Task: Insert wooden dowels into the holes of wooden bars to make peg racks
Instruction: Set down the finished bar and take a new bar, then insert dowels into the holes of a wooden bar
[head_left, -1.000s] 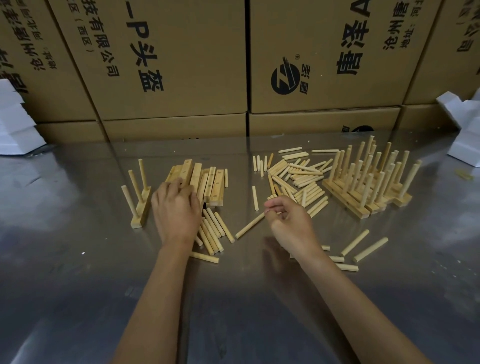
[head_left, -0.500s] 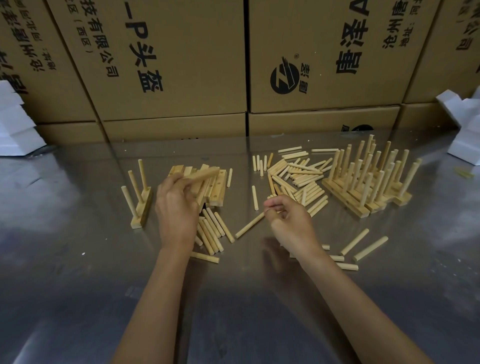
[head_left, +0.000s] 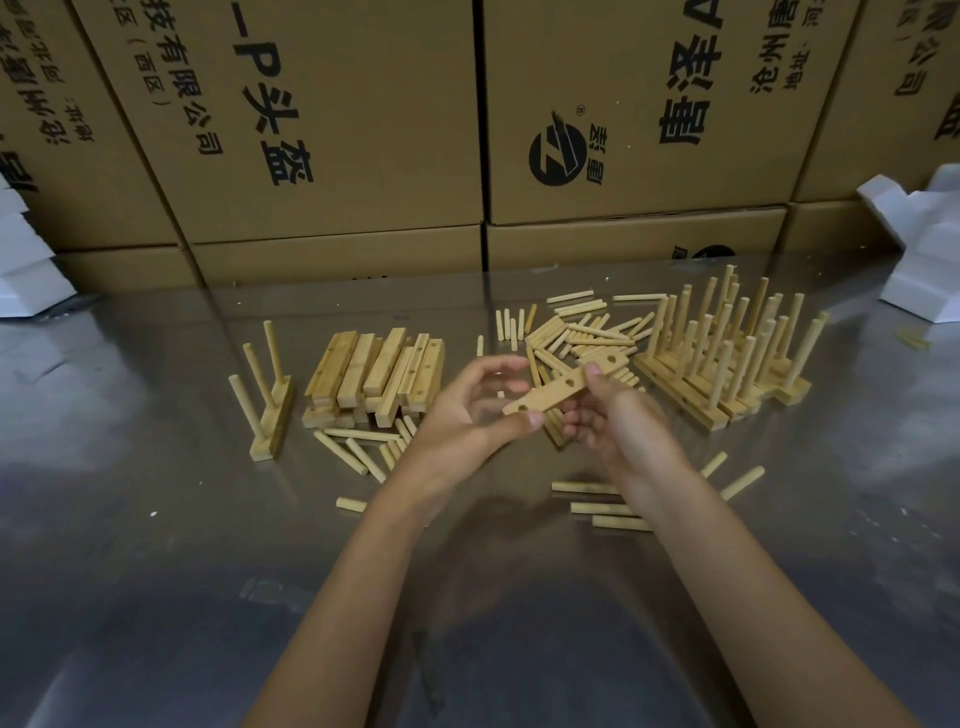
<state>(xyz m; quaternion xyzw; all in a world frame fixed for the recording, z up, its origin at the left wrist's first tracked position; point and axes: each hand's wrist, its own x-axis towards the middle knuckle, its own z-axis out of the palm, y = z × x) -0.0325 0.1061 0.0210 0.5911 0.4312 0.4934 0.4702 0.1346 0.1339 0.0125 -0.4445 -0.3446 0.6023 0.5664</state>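
Both hands hold one drilled wooden bar (head_left: 563, 387) above the table (head_left: 156, 519).
Left hand (head_left: 467, 415) pinches its near end; right hand (head_left: 613, 421) grips the far end, just right of the stacked bars (head_left: 374, 374).

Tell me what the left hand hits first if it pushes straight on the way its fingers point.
Likely the heap of loose dowels just beyond the held bar; the left hand points up-right toward it, though depth is unclear.

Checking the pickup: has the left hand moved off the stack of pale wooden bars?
Yes. The left hand went rightward from the bar stack, carrying one drilled bar to the right hand.
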